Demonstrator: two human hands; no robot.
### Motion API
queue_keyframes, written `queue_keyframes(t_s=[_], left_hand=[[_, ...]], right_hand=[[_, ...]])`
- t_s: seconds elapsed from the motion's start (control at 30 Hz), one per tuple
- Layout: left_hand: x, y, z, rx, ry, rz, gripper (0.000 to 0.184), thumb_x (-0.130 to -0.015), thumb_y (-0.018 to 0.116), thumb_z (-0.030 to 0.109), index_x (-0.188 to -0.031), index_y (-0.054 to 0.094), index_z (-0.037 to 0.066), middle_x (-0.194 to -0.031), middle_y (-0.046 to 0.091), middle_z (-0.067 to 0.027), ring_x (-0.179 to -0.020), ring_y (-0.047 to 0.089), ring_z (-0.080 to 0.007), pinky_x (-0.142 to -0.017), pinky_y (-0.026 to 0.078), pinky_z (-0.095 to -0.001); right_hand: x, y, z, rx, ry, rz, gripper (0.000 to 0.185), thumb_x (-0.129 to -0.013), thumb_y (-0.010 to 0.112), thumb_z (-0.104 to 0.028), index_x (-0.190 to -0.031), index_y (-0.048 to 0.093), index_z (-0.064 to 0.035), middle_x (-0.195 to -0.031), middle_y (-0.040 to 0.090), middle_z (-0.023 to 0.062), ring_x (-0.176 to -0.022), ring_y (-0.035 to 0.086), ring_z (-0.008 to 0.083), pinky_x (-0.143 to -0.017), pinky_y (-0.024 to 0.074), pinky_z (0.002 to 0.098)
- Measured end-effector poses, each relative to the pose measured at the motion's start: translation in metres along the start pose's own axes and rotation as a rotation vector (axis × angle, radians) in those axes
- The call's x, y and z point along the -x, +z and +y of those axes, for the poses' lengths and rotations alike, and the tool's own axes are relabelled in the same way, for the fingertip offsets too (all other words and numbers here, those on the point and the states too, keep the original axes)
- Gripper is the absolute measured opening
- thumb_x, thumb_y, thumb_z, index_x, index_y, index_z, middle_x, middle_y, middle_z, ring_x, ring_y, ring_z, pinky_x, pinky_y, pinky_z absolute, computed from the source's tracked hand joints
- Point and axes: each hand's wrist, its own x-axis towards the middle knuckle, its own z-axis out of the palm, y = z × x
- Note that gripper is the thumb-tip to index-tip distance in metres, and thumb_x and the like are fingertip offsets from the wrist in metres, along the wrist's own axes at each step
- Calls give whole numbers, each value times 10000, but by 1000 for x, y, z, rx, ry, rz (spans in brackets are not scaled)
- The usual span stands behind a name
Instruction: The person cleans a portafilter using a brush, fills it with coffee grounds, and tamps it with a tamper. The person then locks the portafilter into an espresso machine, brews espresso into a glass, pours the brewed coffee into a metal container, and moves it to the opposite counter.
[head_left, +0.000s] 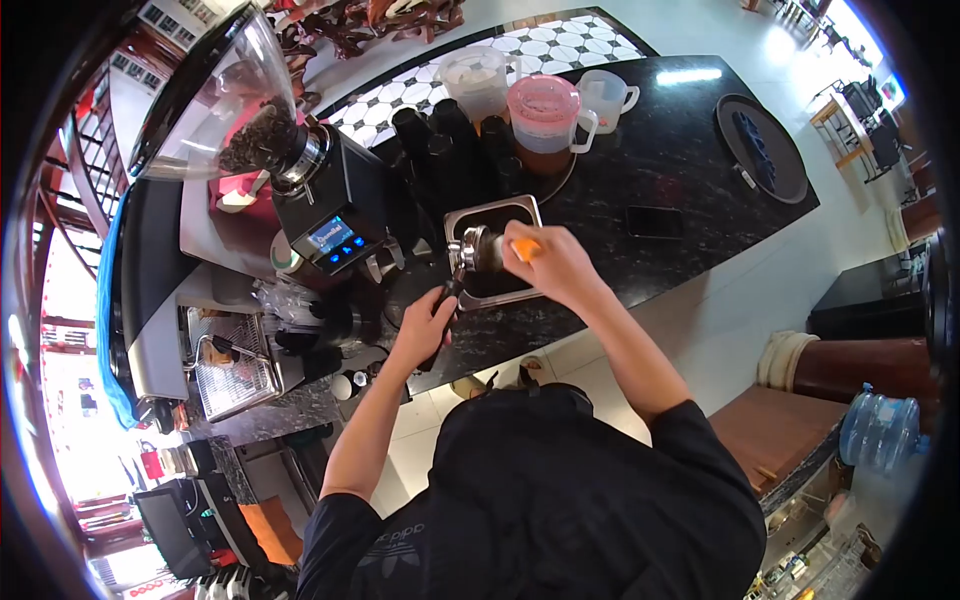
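Note:
My left hand (424, 325) is wrapped round the black handle of a portafilter (470, 247), whose metal head is over the left part of a steel container (493, 299) set in the dark counter. My right hand (548, 262) grips a brush with an orange handle (525, 249). The brush's bristle end is at the portafilter's basket, and whether they touch is hard to tell. The inside of the basket cannot be made out.
A coffee grinder (340, 205) with a bean hopper stands left of the container. Black cups (440, 150) and plastic pitchers (545, 115) are behind it. A phone (655, 222) and a round tray (797, 180) lie to the right. An espresso machine's drip tray (233, 375) is at left.

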Motion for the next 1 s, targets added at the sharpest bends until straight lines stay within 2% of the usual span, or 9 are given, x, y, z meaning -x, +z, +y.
queue_keyframes(t_s=[0.17,0.27,0.37,0.53,0.63,0.7,0.83,0.9,1.0], left_hand=[[-1,-4,-13,220,-49,-119,244,-963,445,243,-930,527,16,-700,542,-35,-467,513,-109,-420,410,-257],[5,-6,-8,534,-229,-261,290,-974,370,262,-1068,484,13,-713,518,-43,-440,460,-125,-398,386,-269],[13,-12,-9,808,-347,-428,358,-980,331,284,-1157,470,7,-720,513,-36,-452,455,-120,-403,390,-257],[13,-9,0,665,-329,-297,388,-985,327,305,-1187,471,5,-728,514,-32,-461,459,-110,-409,395,-245],[16,-7,4,518,-245,-268,325,-983,359,289,-1096,504,21,-729,528,-34,-469,486,-113,-415,406,-253],[15,-7,6,321,-187,-155,265,-977,399,269,-974,513,30,-727,546,-44,-478,513,-118,-422,418,-259],[14,-5,6,168,-103,-115,262,-968,434,248,-869,493,13,-683,550,-49,-453,517,-122,-424,420,-268],[16,-3,8,-17,-57,-32,262,-943,494,235,-987,532,-21,-655,571,-65,-456,535,-125,-436,425,-272],[16,-4,7,-157,-5,36,343,-911,556,241,-1126,539,-26,-669,599,-86,-475,556,-128,-461,442,-270]], right_hand=[[0,2,5,-45,141,-24,72,-834,583,-119,-822,533,-68,-701,572,141,-636,570,345,-582,458,338],[4,1,-2,-401,-75,-73,78,-812,596,-61,-875,557,-36,-781,611,96,-689,603,286,-640,479,300],[1,9,8,-287,-264,81,95,-794,605,-49,-872,552,-34,-784,604,94,-709,601,274,-647,473,301],[10,5,-2,-219,-128,-51,81,-784,610,-64,-805,533,-48,-716,564,93,-652,569,301,-605,451,322],[6,16,-2,-308,-208,170,78,-782,608,-63,-801,532,-55,-708,556,113,-635,569,307,-567,444,317],[0,9,4,-39,82,72,98,-778,613,-80,-798,520,-56,-684,536,129,-637,569,334,-568,449,337],[8,13,-13,-137,-101,126,145,-803,615,-160,-815,515,-55,-676,563,157,-638,566,373,-559,456,380],[1,11,2,-10,174,-15,112,-817,593,-143,-812,521,-57,-671,565,157,-650,576,375,-560,455,397],[6,5,-7,-40,-36,64,177,-838,571,-212,-797,497,-57,-665,587,159,-635,579,375,-543,457,436]])
